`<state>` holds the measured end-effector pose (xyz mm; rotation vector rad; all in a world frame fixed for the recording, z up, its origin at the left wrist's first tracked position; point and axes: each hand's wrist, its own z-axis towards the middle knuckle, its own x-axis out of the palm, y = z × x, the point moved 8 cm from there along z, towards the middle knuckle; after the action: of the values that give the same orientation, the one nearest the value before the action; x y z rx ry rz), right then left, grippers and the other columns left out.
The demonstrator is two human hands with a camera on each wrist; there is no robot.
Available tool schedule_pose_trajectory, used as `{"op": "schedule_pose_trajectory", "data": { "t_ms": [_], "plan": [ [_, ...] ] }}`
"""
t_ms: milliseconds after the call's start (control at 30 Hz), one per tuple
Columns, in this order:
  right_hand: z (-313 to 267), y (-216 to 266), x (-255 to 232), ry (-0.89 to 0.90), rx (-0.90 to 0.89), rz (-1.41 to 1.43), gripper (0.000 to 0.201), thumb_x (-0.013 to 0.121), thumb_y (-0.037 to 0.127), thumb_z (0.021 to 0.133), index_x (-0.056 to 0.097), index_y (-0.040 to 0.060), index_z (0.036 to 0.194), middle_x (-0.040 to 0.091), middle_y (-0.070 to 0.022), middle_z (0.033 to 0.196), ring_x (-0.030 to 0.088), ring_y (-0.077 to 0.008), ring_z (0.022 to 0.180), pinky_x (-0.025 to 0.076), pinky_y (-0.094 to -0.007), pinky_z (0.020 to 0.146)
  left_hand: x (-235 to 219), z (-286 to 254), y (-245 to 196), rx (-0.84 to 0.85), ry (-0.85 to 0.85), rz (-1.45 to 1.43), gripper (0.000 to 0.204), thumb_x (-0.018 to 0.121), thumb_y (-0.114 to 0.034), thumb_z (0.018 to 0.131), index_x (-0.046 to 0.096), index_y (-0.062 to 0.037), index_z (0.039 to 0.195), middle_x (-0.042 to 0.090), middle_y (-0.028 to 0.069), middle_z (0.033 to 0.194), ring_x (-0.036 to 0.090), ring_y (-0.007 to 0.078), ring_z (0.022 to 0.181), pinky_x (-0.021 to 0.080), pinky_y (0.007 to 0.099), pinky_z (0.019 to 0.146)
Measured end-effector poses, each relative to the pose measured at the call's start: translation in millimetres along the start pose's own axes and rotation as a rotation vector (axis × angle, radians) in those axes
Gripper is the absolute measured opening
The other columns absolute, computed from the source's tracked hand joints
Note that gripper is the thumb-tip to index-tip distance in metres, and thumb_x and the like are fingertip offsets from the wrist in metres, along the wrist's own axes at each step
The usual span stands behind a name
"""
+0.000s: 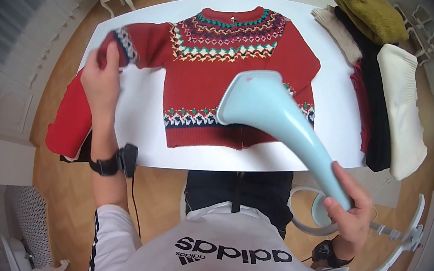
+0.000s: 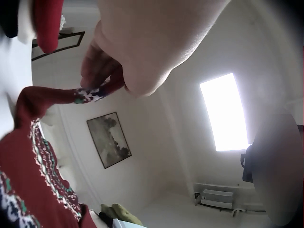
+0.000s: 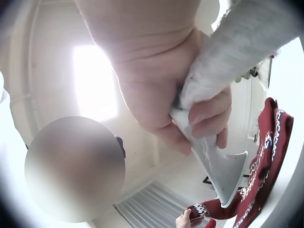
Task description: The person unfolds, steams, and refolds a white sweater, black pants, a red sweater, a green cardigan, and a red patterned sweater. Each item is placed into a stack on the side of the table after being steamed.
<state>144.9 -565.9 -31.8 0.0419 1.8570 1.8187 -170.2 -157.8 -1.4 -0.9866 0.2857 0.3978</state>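
Observation:
A red patterned sweater [image 1: 202, 85] lies spread on a white table, neckline at the far side. My left hand [image 1: 101, 83] grips the cuff of one sleeve [image 1: 149, 42] and holds it out to the left; in the left wrist view the sleeve [image 2: 52, 97] hangs lifted between the hand and the table. With its fingers wrapped round the handle, my right hand [image 1: 351, 205] holds a pale blue garment steamer head [image 1: 267, 106]. The steamer's wide mouth overlaps the sweater's middle and hem in the head view, and a fabric-covered hose [image 3: 237, 52] runs from the handle.
Folded knitwear lies along the table's right side: a black garment [image 1: 380, 127], a cream one [image 1: 402, 114] and a mustard one [image 1: 372, 17]. A red folded garment [image 1: 69, 118] lies at the left edge. The steamer's stand [image 1: 402, 236] is on the floor at right.

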Motion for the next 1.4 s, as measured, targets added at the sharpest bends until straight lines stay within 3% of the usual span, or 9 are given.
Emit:
{"op": "schedule_pose_trajectory", "data": {
  "t_ms": [133, 267, 400, 533, 733, 967, 1033, 1133, 1400],
  "plan": [
    [-24, -23, -27, -0.276, 0.118, 0.155, 0.067, 0.079, 0.016, 0.085, 0.057, -0.0032, 0.145, 0.070, -0.0081, 0.106, 0.057, -0.0061, 0.067, 0.042, -0.0209, 0.058, 49, 27, -55, 0.267, 0.035, -0.227, 0.035, 0.070, -0.033, 0.099, 0.073, 0.0008, 0.108, 0.074, 0.0135, 0.089, 0.071, 0.0172, 0.081, 0.055, 0.0321, 0.075],
    [-19, -19, -45, -0.520, 0.001, 0.176, 0.076, 0.076, 0.025, 0.089, 0.046, -0.0010, 0.154, 0.073, -0.0153, 0.110, 0.054, -0.0047, 0.060, 0.040, -0.0200, 0.050, 122, -7, -132, 0.510, 0.076, -0.062, 0.032, 0.069, -0.036, 0.097, 0.074, -0.0051, 0.100, 0.072, 0.0187, 0.081, 0.072, 0.0372, 0.074, 0.054, 0.0435, 0.067],
    [-13, -20, -51, -0.606, 0.001, 0.193, 0.073, 0.073, 0.022, 0.091, 0.044, 0.0019, 0.155, 0.070, -0.0189, 0.117, 0.053, -0.0049, 0.056, 0.037, -0.0188, 0.043, 207, -8, -158, 0.529, 0.054, 0.202, 0.042, 0.061, -0.044, 0.100, 0.069, -0.0040, 0.089, 0.072, 0.0208, 0.077, 0.071, 0.0431, 0.073, 0.057, 0.0508, 0.066],
    [-17, -28, -56, -0.662, 0.006, 0.193, 0.069, 0.071, 0.015, 0.092, 0.044, 0.0026, 0.155, 0.071, -0.0180, 0.117, 0.053, -0.0054, 0.055, 0.038, -0.0193, 0.042, 291, -53, -135, 0.313, 0.678, 0.272, 0.062, 0.054, -0.062, 0.099, 0.075, -0.0042, 0.089, 0.074, 0.0224, 0.088, 0.071, 0.0418, 0.092, 0.055, 0.0519, 0.081],
    [-3, -26, -52, -0.616, 0.035, 0.126, 0.068, 0.072, 0.013, 0.091, 0.047, 0.0028, 0.154, 0.072, -0.0169, 0.115, 0.054, -0.0050, 0.057, 0.040, -0.0198, 0.047, 238, -116, -109, 0.290, 0.885, 0.251, 0.038, 0.063, -0.039, 0.097, 0.076, -0.0030, 0.092, 0.072, 0.0214, 0.084, 0.071, 0.0411, 0.088, 0.055, 0.0504, 0.082],
    [109, 15, 0, -0.256, -0.136, -0.083, 0.066, 0.072, 0.009, 0.089, 0.052, 0.0054, 0.152, 0.073, -0.0109, 0.110, 0.062, -0.0066, 0.074, 0.050, -0.0225, 0.063, 158, -1, 31, 0.404, 0.201, 0.233, 0.026, 0.066, -0.024, 0.094, 0.075, -0.0047, 0.109, 0.073, 0.0197, 0.110, 0.069, 0.0390, 0.101, 0.055, 0.0448, 0.093],
    [157, 33, 29, -0.118, -0.222, -0.154, 0.066, 0.073, 0.010, 0.089, 0.053, 0.0078, 0.151, 0.072, -0.0081, 0.109, 0.064, -0.0083, 0.080, 0.053, -0.0250, 0.069, 159, 12, 99, -0.058, 0.306, 0.024, 0.032, 0.068, -0.025, 0.094, 0.074, -0.0057, 0.118, 0.075, 0.0174, 0.104, 0.072, 0.0329, 0.098, 0.056, 0.0402, 0.090],
    [216, 25, 62, 0.049, -0.214, -0.113, 0.064, 0.073, 0.011, 0.089, 0.055, 0.0103, 0.151, 0.071, -0.0058, 0.103, 0.062, -0.0081, 0.078, 0.053, -0.0252, 0.069, 170, 6, 138, -0.294, 0.390, -0.236, 0.036, 0.068, -0.028, 0.095, 0.073, -0.0053, 0.122, 0.077, 0.0162, 0.101, 0.074, 0.0267, 0.096, 0.056, 0.0360, 0.086],
    [256, -10, 50, 0.250, 0.013, -0.308, 0.062, 0.071, 0.012, 0.089, 0.057, 0.0144, 0.150, 0.064, 0.0020, 0.083, 0.051, -0.0045, 0.062, 0.046, -0.0238, 0.053, 177, 1, 140, -0.272, 0.394, -0.115, 0.043, 0.071, -0.028, 0.089, 0.070, -0.0033, 0.124, 0.077, 0.0152, 0.097, 0.075, 0.0289, 0.093, 0.057, 0.0381, 0.084]
  ]
}}
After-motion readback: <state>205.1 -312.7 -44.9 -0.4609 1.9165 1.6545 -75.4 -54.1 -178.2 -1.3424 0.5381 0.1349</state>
